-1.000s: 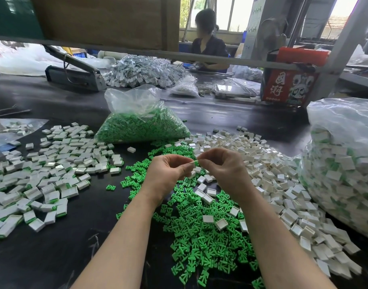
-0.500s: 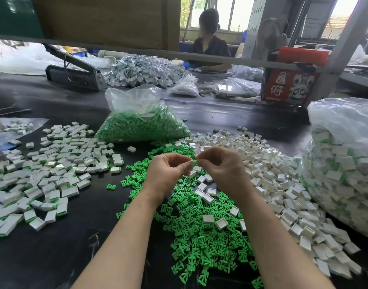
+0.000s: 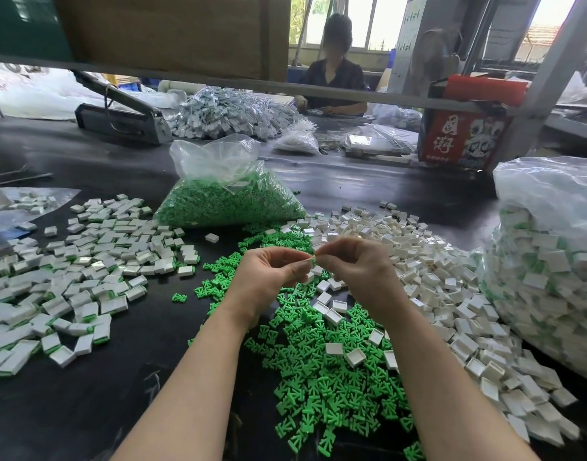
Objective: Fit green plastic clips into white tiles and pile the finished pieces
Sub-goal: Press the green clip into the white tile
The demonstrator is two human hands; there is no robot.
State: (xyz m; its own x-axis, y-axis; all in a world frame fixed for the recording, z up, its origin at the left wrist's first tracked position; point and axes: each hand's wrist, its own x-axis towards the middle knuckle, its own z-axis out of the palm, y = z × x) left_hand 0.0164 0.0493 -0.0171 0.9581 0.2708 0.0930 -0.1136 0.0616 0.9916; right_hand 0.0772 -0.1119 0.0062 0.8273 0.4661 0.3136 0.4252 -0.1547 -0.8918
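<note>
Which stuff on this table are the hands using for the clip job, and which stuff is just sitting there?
For the job: left hand, right hand, the piece pinched between them, loose green clips, empty white tiles, finished pile.

Just sitting there: red box, grey tool.

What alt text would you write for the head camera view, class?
Two bare hands, left hand and right hand, pinch a small piece together above loose green clips. Finished pieces lie left, white tiles right.

a red printed box (image 3: 465,141) and a heat sealer (image 3: 122,118) sit on the black table (image 3: 69,394).
</note>
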